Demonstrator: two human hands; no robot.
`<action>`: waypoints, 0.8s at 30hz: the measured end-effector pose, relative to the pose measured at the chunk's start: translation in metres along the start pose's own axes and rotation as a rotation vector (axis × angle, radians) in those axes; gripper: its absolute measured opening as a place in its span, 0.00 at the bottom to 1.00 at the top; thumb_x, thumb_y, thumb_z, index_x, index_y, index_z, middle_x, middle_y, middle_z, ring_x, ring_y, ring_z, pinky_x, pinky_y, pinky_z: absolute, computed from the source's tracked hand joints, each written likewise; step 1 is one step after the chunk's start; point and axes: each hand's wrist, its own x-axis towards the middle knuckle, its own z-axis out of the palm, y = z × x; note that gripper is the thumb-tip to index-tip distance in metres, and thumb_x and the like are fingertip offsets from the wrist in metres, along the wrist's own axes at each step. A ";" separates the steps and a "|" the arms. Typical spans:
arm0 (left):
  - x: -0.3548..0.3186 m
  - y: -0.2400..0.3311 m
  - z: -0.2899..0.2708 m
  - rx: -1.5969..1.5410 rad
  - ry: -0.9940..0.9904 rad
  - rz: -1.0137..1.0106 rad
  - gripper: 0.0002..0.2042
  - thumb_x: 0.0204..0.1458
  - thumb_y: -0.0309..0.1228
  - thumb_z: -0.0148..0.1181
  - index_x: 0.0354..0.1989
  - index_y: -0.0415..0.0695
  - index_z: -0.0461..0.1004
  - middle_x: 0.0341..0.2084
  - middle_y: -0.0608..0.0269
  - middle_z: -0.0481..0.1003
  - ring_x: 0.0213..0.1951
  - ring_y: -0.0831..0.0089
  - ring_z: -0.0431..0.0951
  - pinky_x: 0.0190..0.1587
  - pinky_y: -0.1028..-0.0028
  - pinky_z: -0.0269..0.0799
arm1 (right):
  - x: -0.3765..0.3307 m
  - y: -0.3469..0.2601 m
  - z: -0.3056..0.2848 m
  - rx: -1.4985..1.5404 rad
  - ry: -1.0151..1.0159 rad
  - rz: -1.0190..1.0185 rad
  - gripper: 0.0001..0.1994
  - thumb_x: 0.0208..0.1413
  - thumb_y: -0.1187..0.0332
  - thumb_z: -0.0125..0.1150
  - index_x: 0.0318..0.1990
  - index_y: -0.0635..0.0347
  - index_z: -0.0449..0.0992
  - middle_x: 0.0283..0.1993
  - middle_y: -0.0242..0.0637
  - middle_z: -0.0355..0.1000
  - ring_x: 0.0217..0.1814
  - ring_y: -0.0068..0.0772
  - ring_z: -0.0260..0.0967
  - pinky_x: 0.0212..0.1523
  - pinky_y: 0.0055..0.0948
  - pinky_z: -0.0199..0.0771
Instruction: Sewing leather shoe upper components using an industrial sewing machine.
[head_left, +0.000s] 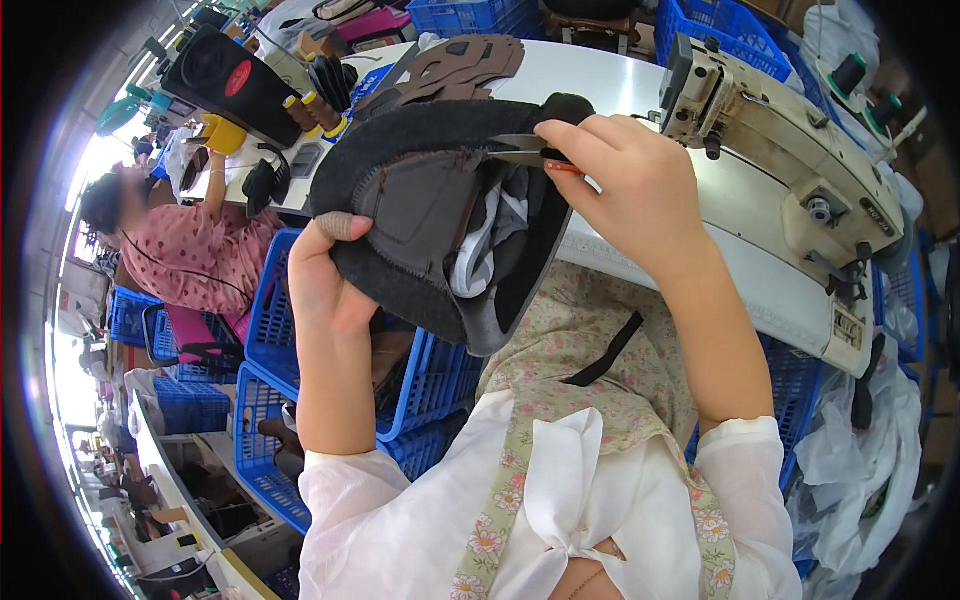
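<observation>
My left hand (335, 275) grips the left edge of a dark shoe upper (415, 215), its bandaged thumb over the fuzzy black lining. The upper is held up above my lap, with a stitched brown-grey panel in its middle. Grey and white strips of material (490, 235) show in its opening. Closed around small scissors (518, 157) with an orange part at the grip, my right hand (635, 185) is at the upper's top right. The blades point left over the lining, near the panel's top edge; whether they touch thread cannot be made out.
A sewing machine (800, 160) stands at right on the white table (600, 85). Brown cut pieces (465, 65) are stacked beyond the upper. Thread spools (320, 110) and a black speaker (232, 85) are at far left. Blue crates (270, 300) stand below left. Another person (190, 240) sits at left.
</observation>
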 end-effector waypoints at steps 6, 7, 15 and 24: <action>0.000 0.000 0.001 -0.009 -0.014 -0.008 0.28 0.39 0.18 0.46 0.55 0.25 0.63 0.54 0.36 0.68 0.56 0.45 0.70 0.63 0.51 0.63 | 0.001 -0.001 0.005 0.065 0.022 -0.042 0.13 0.41 0.70 0.68 0.38 0.51 0.77 0.25 0.27 0.68 0.28 0.30 0.68 0.27 0.30 0.69; 0.000 0.000 0.001 -0.034 -0.035 -0.020 0.28 0.39 0.18 0.46 0.55 0.25 0.62 0.54 0.36 0.68 0.57 0.45 0.69 0.63 0.51 0.63 | 0.001 -0.001 0.005 0.065 0.022 -0.041 0.13 0.41 0.70 0.68 0.38 0.51 0.77 0.25 0.27 0.68 0.28 0.30 0.68 0.27 0.30 0.69; 0.002 -0.002 -0.001 -0.053 -0.089 -0.038 0.28 0.40 0.18 0.46 0.56 0.25 0.62 0.54 0.36 0.68 0.57 0.46 0.69 0.63 0.51 0.62 | -0.003 0.004 0.009 0.123 0.022 -0.053 0.14 0.41 0.68 0.69 0.39 0.51 0.78 0.25 0.27 0.70 0.28 0.31 0.67 0.28 0.30 0.69; -0.017 0.012 -0.013 -0.099 0.014 0.018 0.24 0.42 0.18 0.46 0.53 0.26 0.66 0.51 0.37 0.71 0.54 0.46 0.72 0.61 0.52 0.66 | -0.023 -0.017 0.002 0.631 0.118 0.390 0.20 0.48 0.76 0.68 0.50 0.59 0.75 0.33 0.26 0.70 0.31 0.13 0.63 0.31 0.14 0.65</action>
